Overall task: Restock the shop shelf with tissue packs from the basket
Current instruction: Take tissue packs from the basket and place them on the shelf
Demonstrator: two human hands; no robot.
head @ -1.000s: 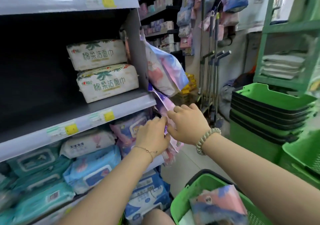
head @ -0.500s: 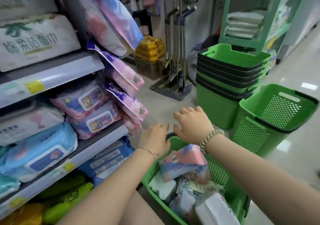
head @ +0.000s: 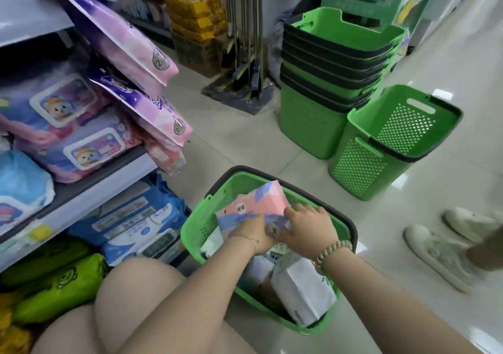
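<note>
Both hands are down in the green basket [head: 196, 227] on the floor. The left hand [head: 251, 235] holds the near edge of a pink and blue tissue pack [head: 261, 201], fingers curled on it. The right hand [head: 307, 228] grips the pack's right side. The pack leans up at the far end of the basket. A white pack [head: 302, 291] lies in the basket, closer to the person. The shop shelf [head: 89, 187] is just to the left, full of packs. A pile of green baskets [head: 326, 81] stands farther away.
</note>
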